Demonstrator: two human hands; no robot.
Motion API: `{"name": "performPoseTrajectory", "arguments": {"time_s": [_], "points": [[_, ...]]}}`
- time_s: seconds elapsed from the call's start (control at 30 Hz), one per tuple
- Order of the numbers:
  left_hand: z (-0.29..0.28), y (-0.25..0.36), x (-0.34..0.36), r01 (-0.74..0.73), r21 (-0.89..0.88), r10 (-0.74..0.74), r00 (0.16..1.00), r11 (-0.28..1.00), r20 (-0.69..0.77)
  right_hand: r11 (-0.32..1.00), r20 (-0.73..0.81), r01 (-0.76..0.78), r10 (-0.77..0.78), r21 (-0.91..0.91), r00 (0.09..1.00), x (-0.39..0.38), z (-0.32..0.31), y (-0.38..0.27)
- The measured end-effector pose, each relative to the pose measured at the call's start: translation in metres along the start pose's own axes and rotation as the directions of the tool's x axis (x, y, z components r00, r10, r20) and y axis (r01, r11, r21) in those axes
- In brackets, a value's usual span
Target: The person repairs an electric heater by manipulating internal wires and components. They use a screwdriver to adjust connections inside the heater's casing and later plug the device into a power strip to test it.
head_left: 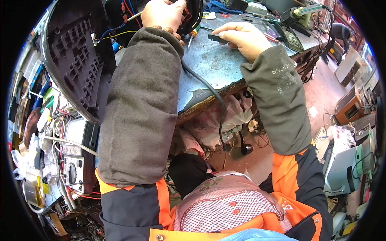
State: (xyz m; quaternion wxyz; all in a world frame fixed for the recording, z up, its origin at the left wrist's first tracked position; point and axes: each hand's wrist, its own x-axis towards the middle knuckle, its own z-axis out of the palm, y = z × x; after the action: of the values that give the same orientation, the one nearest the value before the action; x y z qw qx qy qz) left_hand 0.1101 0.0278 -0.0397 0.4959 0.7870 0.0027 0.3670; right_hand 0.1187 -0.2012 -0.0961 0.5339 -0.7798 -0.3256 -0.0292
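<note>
At the top edge, my left hand (163, 17) is curled over an opened black plastic housing (193, 18) with coloured wires. Its fingertips are partly out of view, and what they grip cannot be made out. My right hand (245, 39) is above the bench, pinching a small flat dark piece (217, 39) between thumb and fingers. Between the hands lies a small screwdriver (192, 36) with an orange-yellow handle. A large ribbed black cover (76, 60) stands tilted left of my left forearm. One black cable (209, 86) runs from the housing over the bench's near edge.
The metal-topped workbench (209, 64) has a worn front edge. Tools and a dark open device (290, 38) crowd its right end. A meter with a dial (73, 170) and tangled leads stand at left. Plastic bags (221, 120) hang below; a blue-grey appliance (341, 172) sits at right.
</note>
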Motion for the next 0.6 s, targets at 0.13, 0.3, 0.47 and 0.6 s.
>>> {"name": "performPoseTrajectory", "arguments": {"time_s": [0.13, 0.3, 0.47, 0.6], "points": [[-0.008, 0.012, -0.005, 0.04, -0.01, -0.04, 0.999, 0.999, -0.026, 0.995, -0.065, 0.076, -0.072, 0.062, 0.995, 0.001, 0.012, 0.001], [-0.006, 0.012, -0.005, 0.019, -0.021, -0.019, 1.0, 1.0, -0.022, 0.996, -0.124, 0.093, -0.09, 0.019, 0.988, 0.0, 0.008, 0.004], [-0.002, 0.004, -0.001, 0.021, -0.027, -0.022, 1.0, 0.999, -0.008, 0.984, 0.107, 0.096, -0.08, -0.152, 0.991, 0.01, 0.002, 0.011], [0.002, 0.005, -0.001, 0.023, -0.023, -0.023, 1.0, 0.999, 0.007, 0.971, 0.064, 0.074, -0.061, -0.227, 0.996, 0.006, 0.003, 0.012]]}}
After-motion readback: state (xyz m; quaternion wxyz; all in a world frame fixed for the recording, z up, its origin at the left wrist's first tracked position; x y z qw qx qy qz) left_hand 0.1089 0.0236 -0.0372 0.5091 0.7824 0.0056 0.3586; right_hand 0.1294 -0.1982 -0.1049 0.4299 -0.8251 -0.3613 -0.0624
